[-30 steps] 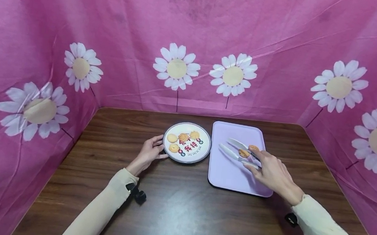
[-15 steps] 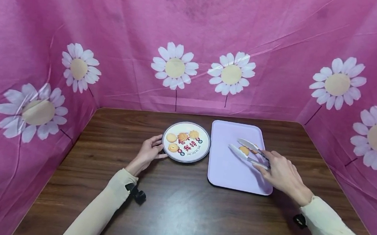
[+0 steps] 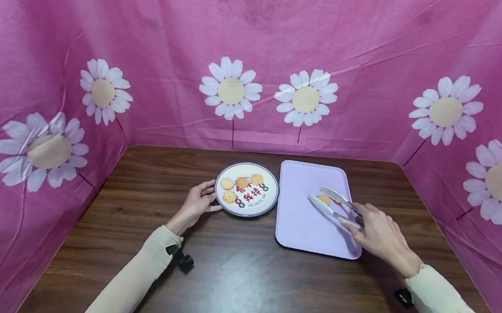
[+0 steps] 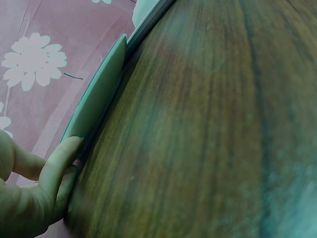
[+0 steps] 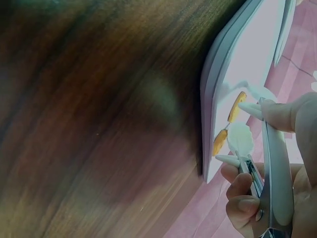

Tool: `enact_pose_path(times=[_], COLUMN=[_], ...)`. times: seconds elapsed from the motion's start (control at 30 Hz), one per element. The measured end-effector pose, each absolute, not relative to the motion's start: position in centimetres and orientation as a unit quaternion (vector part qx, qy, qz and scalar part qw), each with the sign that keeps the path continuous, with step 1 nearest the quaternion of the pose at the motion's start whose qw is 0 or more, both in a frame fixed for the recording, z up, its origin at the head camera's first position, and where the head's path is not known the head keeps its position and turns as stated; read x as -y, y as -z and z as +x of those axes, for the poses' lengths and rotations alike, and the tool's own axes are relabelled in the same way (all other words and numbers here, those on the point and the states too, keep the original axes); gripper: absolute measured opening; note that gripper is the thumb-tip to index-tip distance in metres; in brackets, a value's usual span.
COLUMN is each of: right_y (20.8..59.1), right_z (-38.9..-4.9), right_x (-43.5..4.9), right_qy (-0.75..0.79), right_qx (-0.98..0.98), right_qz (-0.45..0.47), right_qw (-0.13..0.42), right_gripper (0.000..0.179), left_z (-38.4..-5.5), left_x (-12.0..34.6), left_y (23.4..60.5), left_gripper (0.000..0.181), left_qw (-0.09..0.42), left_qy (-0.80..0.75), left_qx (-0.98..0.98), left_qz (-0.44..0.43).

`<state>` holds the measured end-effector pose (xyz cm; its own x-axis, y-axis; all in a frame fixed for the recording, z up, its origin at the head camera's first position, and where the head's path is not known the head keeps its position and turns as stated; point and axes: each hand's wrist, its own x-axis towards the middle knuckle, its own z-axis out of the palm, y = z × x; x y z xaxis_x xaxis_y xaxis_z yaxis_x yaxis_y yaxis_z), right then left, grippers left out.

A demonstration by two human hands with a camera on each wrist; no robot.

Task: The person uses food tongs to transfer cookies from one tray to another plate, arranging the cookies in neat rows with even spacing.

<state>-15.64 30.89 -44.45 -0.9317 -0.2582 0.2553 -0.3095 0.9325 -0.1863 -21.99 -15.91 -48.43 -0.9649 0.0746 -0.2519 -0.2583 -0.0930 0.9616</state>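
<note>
In the head view my left hand (image 3: 195, 202) holds the left rim of a round white plate (image 3: 267, 206) with a dark edge line and red lettering. Several cookies (image 3: 242, 183) lie on that plate. My right hand (image 3: 382, 233) grips metal tongs (image 3: 340, 217) with pale, wide tips over a lilac tray (image 3: 298, 234). A golden cookie (image 3: 323, 199) shows between the spread tips, and a second is partly covered by the far tong arm. From the right wrist, the two cookies (image 5: 237, 106) appear close by the tips. The left wrist view has fingers (image 4: 64, 153) at the plate's edge.
Plate and tray lie side by side on a dark wooden table (image 3: 230, 275), the tray to the right. Pink cloth (image 3: 263, 26) printed with white daisies hangs behind the table and on both sides. A small black wrist camera (image 3: 184, 261) sits below the left sleeve.
My right hand and the tongs have moved to the right and slightly away over the tray. The left hand stays at the plate's rim. The head view has shifted slightly.
</note>
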Motion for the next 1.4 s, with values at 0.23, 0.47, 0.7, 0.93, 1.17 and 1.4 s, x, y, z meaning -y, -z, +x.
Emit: enact_pose_path(times=[0.23, 0.47, 0.7, 0.93, 1.17, 1.4], right_y=[44.6, 44.6, 44.7, 44.8, 45.1, 45.2], right_z=[-15.0, -14.3, -13.9, -13.8, -13.8, -14.0], right_x=[-31.2, -31.6, -31.8, -32.0, -32.1, -32.1], right_qy=[-0.114, -0.113, -0.112, -0.116, -0.118, -0.116], right_qx=[0.975, 0.975, 0.974, 0.973, 0.970, 0.971], right_qz=[0.147, 0.147, 0.148, 0.149, 0.149, 0.153], right_qw=[0.119, 0.123, 0.126, 0.133, 0.149, 0.144], right_gripper=[0.061, 0.063, 0.061, 0.059, 0.056, 0.056], left_z=[-21.9, -21.9, -21.9, -21.9, -21.9, -22.0], left_x=[15.9, 15.9, 15.9, 15.8, 15.8, 15.9], left_y=[48.3, 48.1, 48.3, 48.3, 48.2, 48.5], left_gripper=[0.058, 0.059, 0.058, 0.058, 0.059, 0.058], left_qw=[0.109, 0.109, 0.110, 0.108, 0.110, 0.105], left_qy=[-0.738, -0.736, -0.736, -0.736, -0.737, -0.740], left_qx=[-0.663, -0.665, -0.664, -0.665, -0.663, -0.661], left_qz=[-0.068, -0.068, -0.070, -0.070, -0.071, -0.064])
